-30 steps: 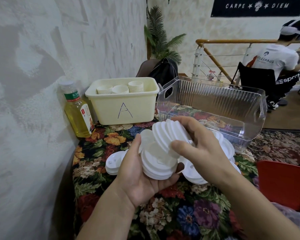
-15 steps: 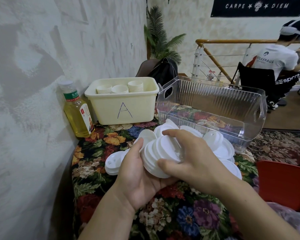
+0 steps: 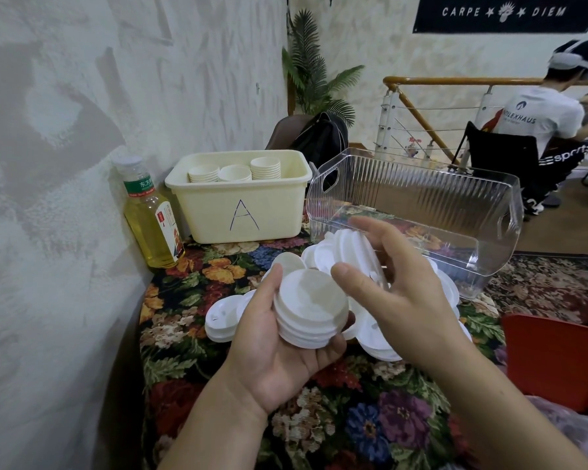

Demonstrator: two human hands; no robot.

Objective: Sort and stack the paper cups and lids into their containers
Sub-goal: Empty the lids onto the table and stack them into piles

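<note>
My left hand point(image 3: 269, 354) cradles a flat stack of white lids point(image 3: 311, 307) over the flowered table. My right hand point(image 3: 408, 300) is just to its right, with thumb and fingers pinching a few tilted lids point(image 3: 357, 252) on edge. More loose lids point(image 3: 221, 320) lie on the cloth around and under my hands. A cream bin marked A point(image 3: 241, 212) at the back holds three stacks of paper cups point(image 3: 265, 167). To its right stands a clear ribbed bin point(image 3: 421, 198) with nothing in it.
A bottle of yellow drink point(image 3: 150, 218) stands against the wall on the left. A red chair point(image 3: 554, 361) is at the table's right edge. A black backpack point(image 3: 323, 137) sits behind the bins. A person point(image 3: 540, 113) sits far back right.
My right hand brought its tilted lids down against the stack in my left hand, then drew up and to the right. The left-hand stack now lies flat and uncovered.
</note>
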